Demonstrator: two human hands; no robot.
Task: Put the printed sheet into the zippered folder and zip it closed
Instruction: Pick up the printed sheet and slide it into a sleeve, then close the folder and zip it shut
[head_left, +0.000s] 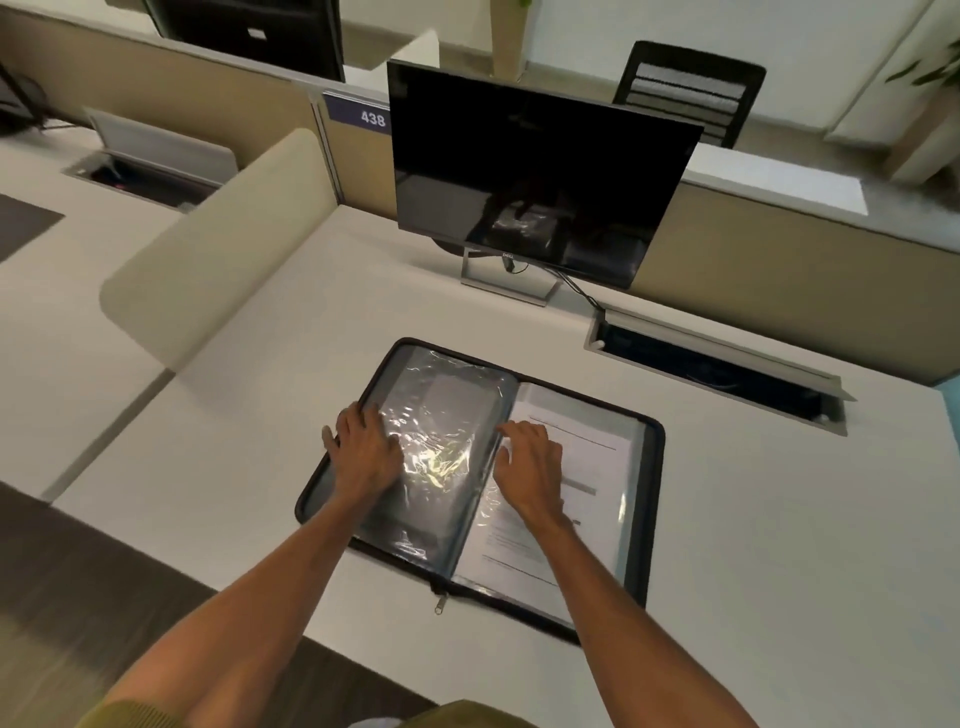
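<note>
Bare forearms reach up from the bottom of the frame to a dark, fabric-edged zippered folder (655, 467) lying open and flat on the white desk (208, 441) at the centre of the picture. On its left half the left hand (363, 452) lies flat with fingers spread, pressing down the near-left edge of a crinkled clear plastic sleeve (447, 415). Just right of the spine, the right hand (530, 467) rests arched, its fingertips set apart on the white printed sheet (597, 457); it does not appear to pinch anything. That sheet already lies on the folder's right half, seemingly under a clear cover, though the glare makes this hard to confirm. A small metal zipper pull (440, 604) hangs at the lower edge below the spine, so the zip is fully undone. A dark, switched-off monitor (540, 171) stands in the upper centre. Closing is what remains, and the risk lies there: if the loose sleeve buckles or the sheet slides toward an edge as the halves fold, plastic or paper could catch in the zipper teeth, creasing the page and jamming the pull.
</note>
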